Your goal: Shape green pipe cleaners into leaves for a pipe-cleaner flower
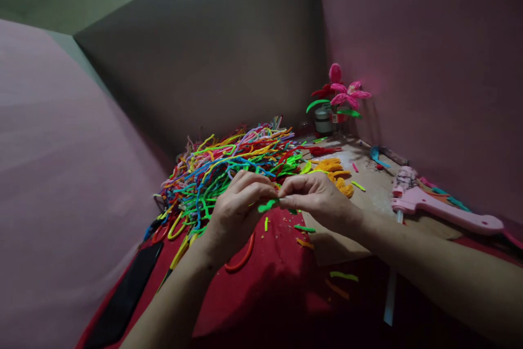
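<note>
Between my two hands is a short twisted piece of green pipe cleaner (pixel 267 206), held above the red cloth. My left hand (pixel 241 207) is closed with its fingertips pinched on it. My right hand (pixel 314 194) meets it from the other side, thumb and forefinger pressed together at the same piece. The fingertips of both hands almost touch. Just behind them lies a large heap of pipe cleaners (pixel 229 161) in many colours. Orange pipe-cleaner petals (pixel 329 166) lie beyond my right hand.
A pink glue gun (pixel 445 210) with a glue stick (pixel 391 294) lies at right on cardboard (pixel 378 191). Pink pipe-cleaner flowers (pixel 350 94) stand at the back. Left are a black phone-like slab (pixel 125 294) and yellow-handled scissors (pixel 178 253). Cut scraps (pixel 344 276) dot the red cloth (pixel 253 305).
</note>
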Motion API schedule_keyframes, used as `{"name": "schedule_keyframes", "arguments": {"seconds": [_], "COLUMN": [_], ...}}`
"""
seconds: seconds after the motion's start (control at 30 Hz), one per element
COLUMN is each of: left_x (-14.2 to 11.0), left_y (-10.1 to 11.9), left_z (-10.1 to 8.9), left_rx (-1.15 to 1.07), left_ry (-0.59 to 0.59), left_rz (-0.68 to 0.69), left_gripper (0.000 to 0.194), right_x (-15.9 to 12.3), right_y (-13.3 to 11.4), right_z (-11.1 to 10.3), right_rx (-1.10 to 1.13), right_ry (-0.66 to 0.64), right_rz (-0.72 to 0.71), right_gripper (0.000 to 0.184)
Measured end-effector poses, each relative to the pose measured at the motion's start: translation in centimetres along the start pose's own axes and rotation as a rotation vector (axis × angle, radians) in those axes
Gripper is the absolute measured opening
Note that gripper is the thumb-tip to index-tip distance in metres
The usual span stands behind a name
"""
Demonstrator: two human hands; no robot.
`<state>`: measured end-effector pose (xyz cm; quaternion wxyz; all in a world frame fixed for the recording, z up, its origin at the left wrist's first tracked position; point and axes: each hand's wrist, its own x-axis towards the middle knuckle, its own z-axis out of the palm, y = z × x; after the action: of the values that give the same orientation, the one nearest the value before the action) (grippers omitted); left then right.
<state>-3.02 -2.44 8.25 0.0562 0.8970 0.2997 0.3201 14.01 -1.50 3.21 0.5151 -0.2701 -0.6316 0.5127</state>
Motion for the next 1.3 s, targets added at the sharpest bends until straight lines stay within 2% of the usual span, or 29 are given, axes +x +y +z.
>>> {"name": "schedule_keyframes", "arguments": {"seconds": [0.07, 0.13, 0.2, 0.3, 0.33, 0.4, 0.47, 0.57, 0.63, 0.77, 0.87, 0.97, 1.03, 1.2, 1.3], "left_x": [0.3, 0.7, 0.9, 1.0, 0.9, 0.8, 0.7, 0.6, 0.5, 0.1, -0.3, -0.5, -0.5, -0.3, -0.2], "left_y": [0.4, 0.7, 0.6, -0.2, -0.5, -1.1, -1.3, -1.2, -1.2, -1.6, -1.9, -1.9, -1.8, -1.8, -2.0], "left_z": [-0.1, -0.2, -0.1, 0.6, 0.9, 1.6, 1.8, 1.6, 1.5, 2.3, 3.3, 3.6, 3.3, 2.5, 2.3], "left_rx": [0.082, 0.060, -0.087, -0.501, -0.630, -0.757, -0.714, -0.594, -0.560, -0.427, -0.193, 0.071, 0.175, 0.182, 0.201], "left_ry": [-0.026, -0.067, -0.149, -0.291, -0.300, -0.252, -0.182, -0.094, -0.052, 0.063, 0.149, 0.114, 0.039, -0.163, -0.201], "left_rz": [0.061, -0.004, -0.195, -0.568, -0.653, -0.722, -0.698, -0.647, -0.638, -0.588, -0.438, -0.263, -0.212, -0.208, -0.224], "left_gripper": [0.007, 0.012, 0.016, 0.019, 0.020, 0.021, 0.020, 0.017, 0.015, 0.012, 0.010, 0.013, 0.016, 0.019, 0.020], "right_x": [-0.1, -0.2, -0.4, -0.7, -0.7, -0.6, -0.3, 0.2, 0.4, 0.5, 0.4, 0.4, 0.3, 0.3, 0.4], "right_y": [-0.2, -0.3, -0.2, 0.1, 0.3, 0.6, 0.7, 0.7, 0.8, 1.1, 1.3, 1.5, 1.7, 2.4, 2.4], "right_z": [0.0, 0.0, 0.2, 0.5, 0.6, 0.7, 0.7, 0.4, 0.3, 0.2, 0.4, 0.4, 0.4, 0.5, 0.5], "right_rx": [0.028, 0.001, -0.097, -0.333, -0.405, -0.481, -0.425, -0.162, -0.024, -0.034, -0.142, -0.245, -0.310, -0.468, -0.465], "right_ry": [-0.003, 0.007, 0.019, 0.084, 0.120, 0.173, 0.159, 0.077, 0.059, 0.122, 0.169, 0.196, 0.199, 0.172, 0.146], "right_rz": [0.032, 0.027, -0.041, -0.234, -0.289, -0.324, -0.237, 0.012, 0.127, 0.144, 0.108, 0.089, 0.076, 0.011, 0.004], "right_gripper": [0.007, 0.007, 0.007, 0.010, 0.012, 0.013, 0.011, 0.008, 0.010, 0.009, 0.008, 0.011, 0.013, 0.014, 0.011]}}
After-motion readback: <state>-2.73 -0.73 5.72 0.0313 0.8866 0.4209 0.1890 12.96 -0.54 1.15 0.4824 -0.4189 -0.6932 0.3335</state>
